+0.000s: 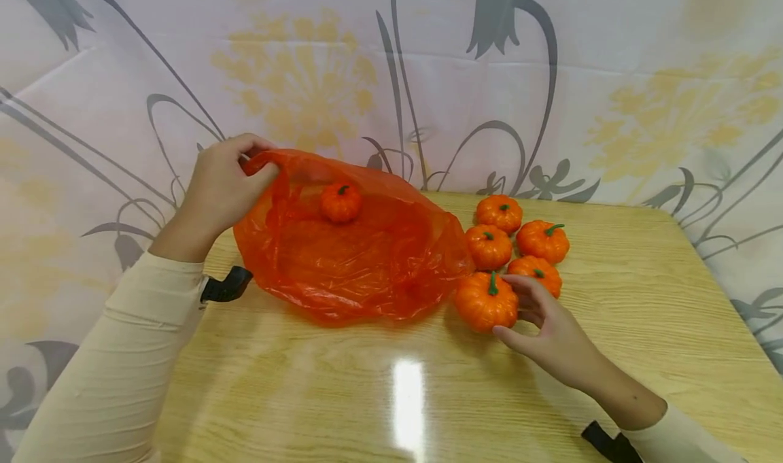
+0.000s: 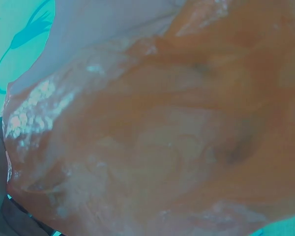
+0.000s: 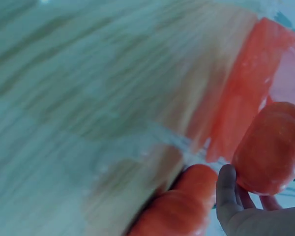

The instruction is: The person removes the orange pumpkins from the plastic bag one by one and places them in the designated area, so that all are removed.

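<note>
My left hand (image 1: pixel 229 184) pinches the upper left rim of a translucent orange-red plastic bag (image 1: pixel 342 266), whose mouth gapes toward me. One small orange pumpkin (image 1: pixel 340 202) with a green stem shows inside the bag near its back. The bag's film (image 2: pixel 152 147) fills most of the left wrist view. Beside the bag's right edge, my right hand (image 1: pixel 553 334) holds another mini pumpkin (image 1: pixel 486 302) between thumb and fingers. In the right wrist view that held pumpkin (image 3: pixel 271 147) sits at the fingertips, close to the bag (image 3: pixel 250 83).
Several more pumpkins (image 1: pixel 543 241) are grouped on the wooden table (image 1: pixel 642 313) to the right of the bag, just beyond my right hand. A floral-patterned cloth (image 1: pixel 440 89) hangs behind the table. Light glares off the tabletop in front of the bag.
</note>
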The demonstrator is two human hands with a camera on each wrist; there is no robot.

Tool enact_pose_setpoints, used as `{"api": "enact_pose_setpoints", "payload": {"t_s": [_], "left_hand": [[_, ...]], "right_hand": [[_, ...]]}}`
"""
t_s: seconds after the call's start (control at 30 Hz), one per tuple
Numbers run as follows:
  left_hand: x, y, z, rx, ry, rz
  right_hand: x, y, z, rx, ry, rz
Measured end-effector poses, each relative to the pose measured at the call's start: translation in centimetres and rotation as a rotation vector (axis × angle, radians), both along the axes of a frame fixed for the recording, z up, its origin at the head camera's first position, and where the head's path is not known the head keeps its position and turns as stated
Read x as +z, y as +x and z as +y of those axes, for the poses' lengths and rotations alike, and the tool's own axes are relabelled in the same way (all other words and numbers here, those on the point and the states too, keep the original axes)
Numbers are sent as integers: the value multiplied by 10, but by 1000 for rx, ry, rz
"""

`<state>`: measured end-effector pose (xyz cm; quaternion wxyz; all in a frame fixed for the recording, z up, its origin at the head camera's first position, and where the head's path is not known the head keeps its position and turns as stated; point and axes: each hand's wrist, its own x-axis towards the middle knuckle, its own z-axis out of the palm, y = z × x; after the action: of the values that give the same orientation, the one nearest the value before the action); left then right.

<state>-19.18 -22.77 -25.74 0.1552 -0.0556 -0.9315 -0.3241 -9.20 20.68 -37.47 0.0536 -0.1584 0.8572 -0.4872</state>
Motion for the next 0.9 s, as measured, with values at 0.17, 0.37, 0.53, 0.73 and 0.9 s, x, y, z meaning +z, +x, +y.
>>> {"api": "enact_pose_setpoints", "payload": {"t_s": [0.17, 0.37, 0.53, 0.73, 0.9], "left_hand": [[-4, 4, 0, 15, 18, -8], [-10, 11, 5, 28, 104, 21], [-18, 15, 11, 35, 173, 125], [-31, 18, 14, 14, 197, 193], [-43, 24, 13, 21, 214, 266]], "right_hand": [[-8, -5, 8, -9, 54, 24], [-10, -10, 13, -29, 95, 18], [-13, -13, 15, -29, 109, 24], [-15, -18, 17, -23, 134, 33], [-16, -21, 18, -24, 146, 26]]}}
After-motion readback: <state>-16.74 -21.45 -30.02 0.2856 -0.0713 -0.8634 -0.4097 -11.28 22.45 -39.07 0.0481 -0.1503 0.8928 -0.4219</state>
